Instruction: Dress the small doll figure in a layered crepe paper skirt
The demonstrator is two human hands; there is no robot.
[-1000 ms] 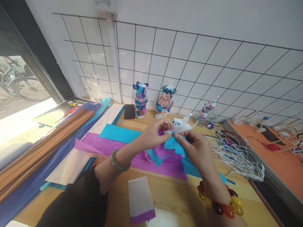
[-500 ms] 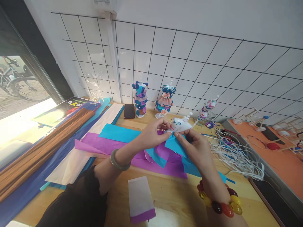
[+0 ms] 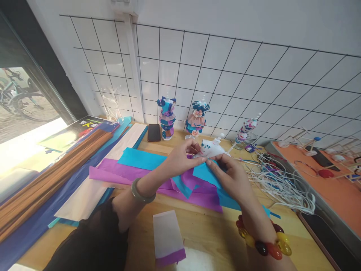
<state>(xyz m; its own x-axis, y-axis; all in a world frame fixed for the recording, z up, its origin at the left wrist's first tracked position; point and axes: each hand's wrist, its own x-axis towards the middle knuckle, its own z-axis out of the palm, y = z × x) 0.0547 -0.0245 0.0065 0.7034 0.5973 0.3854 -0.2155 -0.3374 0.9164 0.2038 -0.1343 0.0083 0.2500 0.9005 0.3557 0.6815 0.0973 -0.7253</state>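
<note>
A small white mini dress form with blue and pink specks lies tilted between my hands, its knobbed neck to the upper right. My left hand is closed, pinching at the form's lower end, where blue and purple paper gathers. My right hand is closed too, thumb and fingers pinching the top edge of a blue paper piece against the form. Its lower part hangs over purple paper on the wooden table. The fingertips partly hide where paper meets form.
Two paper-dressed forms stand by the grid wall. A third decorated form leans in a glass. White cords tangle at right beside an orange tray. Long paper strips lie left; a phone lies behind.
The dress form has shifted slightly left and its speckled end has turned a little. The blue paper moved slightly left with it. Both hands keep their pinch.
</note>
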